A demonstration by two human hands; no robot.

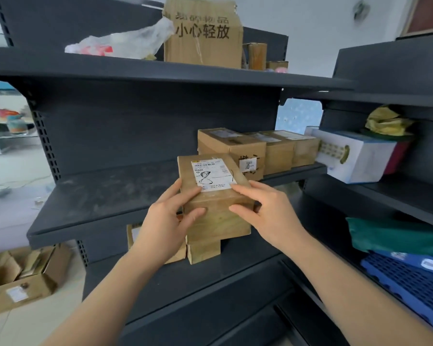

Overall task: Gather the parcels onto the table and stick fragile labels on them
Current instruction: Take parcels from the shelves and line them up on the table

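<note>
A brown cardboard parcel (216, 216) with a white shipping label on top is held out in front of the dark middle shelf (98, 196). My left hand (168, 218) grips its left side, thumb on the front face. My right hand (268, 213) grips its right side, fingers on the top edge. A smaller parcel (204, 250) shows directly beneath it; whether it is carried or resting on the lower shelf I cannot tell. Three more brown parcels (258, 151) stand in a row at the back right of the middle shelf.
A tall printed carton (203, 33) and a plastic bag (125, 42) sit on the top shelf. To the right, another shelf unit holds a white box (355, 158), a green bag (395, 238) and a blue crate (410, 283). An open carton (20, 278) lies on the floor left.
</note>
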